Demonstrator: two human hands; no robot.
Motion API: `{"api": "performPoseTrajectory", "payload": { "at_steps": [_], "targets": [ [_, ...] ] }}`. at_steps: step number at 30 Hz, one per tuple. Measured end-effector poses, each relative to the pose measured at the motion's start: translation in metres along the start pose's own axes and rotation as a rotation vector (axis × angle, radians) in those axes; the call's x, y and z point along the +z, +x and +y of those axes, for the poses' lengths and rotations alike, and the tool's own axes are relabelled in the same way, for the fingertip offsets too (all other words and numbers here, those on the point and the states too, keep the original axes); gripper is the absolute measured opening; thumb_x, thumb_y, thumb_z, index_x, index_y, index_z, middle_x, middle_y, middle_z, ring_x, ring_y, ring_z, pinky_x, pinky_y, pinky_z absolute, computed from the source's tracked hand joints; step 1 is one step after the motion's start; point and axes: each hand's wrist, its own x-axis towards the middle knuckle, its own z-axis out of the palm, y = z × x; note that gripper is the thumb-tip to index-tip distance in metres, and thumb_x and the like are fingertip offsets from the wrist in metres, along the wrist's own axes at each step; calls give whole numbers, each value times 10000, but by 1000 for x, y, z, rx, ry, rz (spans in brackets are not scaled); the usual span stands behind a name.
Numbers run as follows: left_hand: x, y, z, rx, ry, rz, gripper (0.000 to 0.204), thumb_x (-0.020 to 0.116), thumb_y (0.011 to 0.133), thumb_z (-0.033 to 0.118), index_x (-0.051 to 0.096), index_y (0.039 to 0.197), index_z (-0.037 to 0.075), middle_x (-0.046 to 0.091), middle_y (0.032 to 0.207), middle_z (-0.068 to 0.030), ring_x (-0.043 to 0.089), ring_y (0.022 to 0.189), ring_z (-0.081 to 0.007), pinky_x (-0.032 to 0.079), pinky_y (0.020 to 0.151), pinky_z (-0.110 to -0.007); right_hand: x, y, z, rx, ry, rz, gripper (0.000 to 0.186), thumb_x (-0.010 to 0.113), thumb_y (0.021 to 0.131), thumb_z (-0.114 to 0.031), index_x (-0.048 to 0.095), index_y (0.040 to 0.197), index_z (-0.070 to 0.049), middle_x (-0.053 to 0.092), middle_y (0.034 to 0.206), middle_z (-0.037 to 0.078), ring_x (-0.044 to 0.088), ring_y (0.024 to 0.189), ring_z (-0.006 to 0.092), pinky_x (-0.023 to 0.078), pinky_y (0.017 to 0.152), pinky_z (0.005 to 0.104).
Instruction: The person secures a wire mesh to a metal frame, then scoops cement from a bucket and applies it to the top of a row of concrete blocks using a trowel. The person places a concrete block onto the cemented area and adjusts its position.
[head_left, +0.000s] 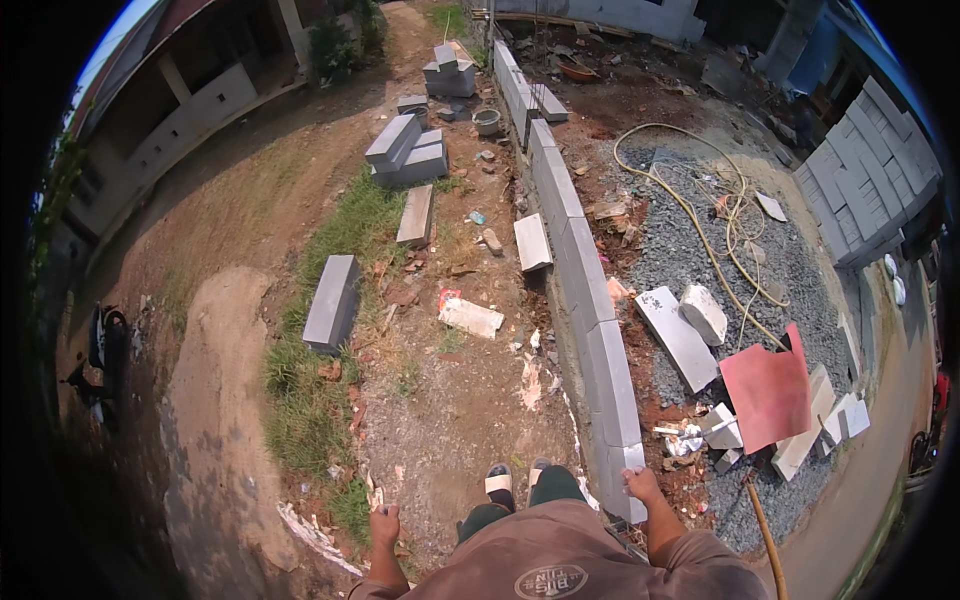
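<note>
A low wall of grey blocks (588,290) runs away from me along my right side. At its near end, my right hand (645,486) rests on the top of the nearest block (625,495), its fingers bent against the surface. My left hand (384,524) hangs low over the ground on the left, fingers curled closed. A thin pale shape shows just above it, and I cannot tell whether it is in the hand or on the ground. My sandalled feet (500,482) stand on the dirt left of the wall.
Loose grey blocks lie left of the wall, including a long one (332,303) on grass and a stack (408,150) farther off. Right of it are gravel (670,185), a coiled hose (700,240), a red sheet (768,392) and a tall block pile (868,175). A bucket (486,122) stands far ahead.
</note>
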Motion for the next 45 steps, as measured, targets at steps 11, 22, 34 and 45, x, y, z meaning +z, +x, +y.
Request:
{"api": "performPoseTrajectory", "payload": {
  "at_steps": [11,22,34,45],
  "targets": [
    [73,-81,-114,-249,217,335,496,685,761,285,570,999,-135,655,765,-224,646,730,-345,480,668,-430,-22,118,-77,-97,-190,15,295,603,862,-245,604,830,48,606,658,115,601,490,208,476,417,324],
    [-14,18,7,-389,-253,51,273,601,868,250,596,782,-10,587,697,-53,523,575,-131,441,507,-297,76,152,-183,-159,-163,-72,322,620,859,-313,592,890,6,595,689,85,568,495,173,467,450,289],
    [-53,221,57,-322,-213,181,303,569,887,285,544,754,14,508,647,-23,475,539,-127,435,507,-303,87,236,-162,-211,-431,63,303,613,868,-289,604,809,8,610,672,92,591,510,178,472,431,307],
    [73,218,96,-597,-177,-42,305,617,852,268,548,784,-21,531,660,-61,543,536,-182,482,507,-324,112,299,-373,-168,-352,50,328,600,868,-292,585,781,25,613,702,106,597,525,178,486,459,306]
  ]
}}
